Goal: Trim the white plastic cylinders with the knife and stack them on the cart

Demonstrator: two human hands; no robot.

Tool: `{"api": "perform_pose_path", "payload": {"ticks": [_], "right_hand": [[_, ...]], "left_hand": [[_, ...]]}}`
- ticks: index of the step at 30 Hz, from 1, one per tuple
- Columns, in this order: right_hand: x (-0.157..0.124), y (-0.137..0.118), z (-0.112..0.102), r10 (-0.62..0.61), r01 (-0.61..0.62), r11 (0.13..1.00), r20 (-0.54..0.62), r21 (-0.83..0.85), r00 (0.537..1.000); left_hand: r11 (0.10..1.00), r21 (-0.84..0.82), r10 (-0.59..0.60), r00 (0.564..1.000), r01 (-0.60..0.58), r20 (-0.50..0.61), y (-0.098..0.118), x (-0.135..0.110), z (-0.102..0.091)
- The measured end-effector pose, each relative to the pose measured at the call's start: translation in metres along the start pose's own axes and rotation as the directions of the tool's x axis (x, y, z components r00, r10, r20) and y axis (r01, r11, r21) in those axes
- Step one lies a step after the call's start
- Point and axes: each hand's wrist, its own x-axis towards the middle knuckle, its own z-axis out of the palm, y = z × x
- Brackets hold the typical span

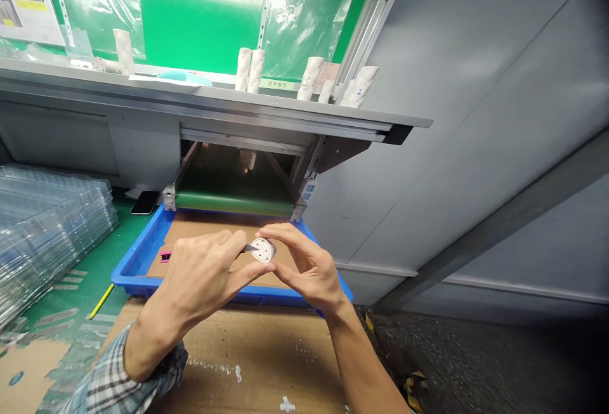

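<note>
Between the thumb and fingers of my right hand (311,268) is a small white round part (262,252), its flat face with several small holes turned toward me. My left hand (200,271) grips a thin dark pointed tool (250,248); its tip meets the face of the part, and most of its length is hidden by the fingers. My left thumb also reaches to the lower edge of the part. Both hands are over a blue tray (136,284) lined with cardboard (190,227). Beside my left hand shows a small pink and black item (165,257).
A green conveyor belt (233,201) ends at the tray's far side. Stacked clear plastic trays (52,224), a phone (144,203) and a yellow stick (101,302) are at left. White twisted tubes (255,71) stand on the shelf (228,102) above. A grey wall (451,116) borders the right.
</note>
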Motion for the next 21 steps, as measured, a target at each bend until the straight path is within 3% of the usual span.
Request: {"api": "perform_pose_path", "payload": {"ticks": [5,12,21], "right_hand": [[0.001,-0.003,0.001,-0.038,0.038,0.999,-0.01,-0.005,0.999],[0.0,-0.002,0.01,-0.118,0.111,0.992,-0.134,-0.057,0.984],[-0.003,-0.003,0.026,-0.331,0.232,0.918,-0.301,-0.322,0.894]], "left_hand": [[1.0,0.029,0.009,1.0,-0.009,0.001,0.003,0.001,0.0],[0.999,0.049,-0.007,0.999,0.009,-0.036,0.009,0.001,-0.001],[1.0,-0.001,-0.019,0.996,0.019,-0.089,0.014,0.0,0.002]]}}
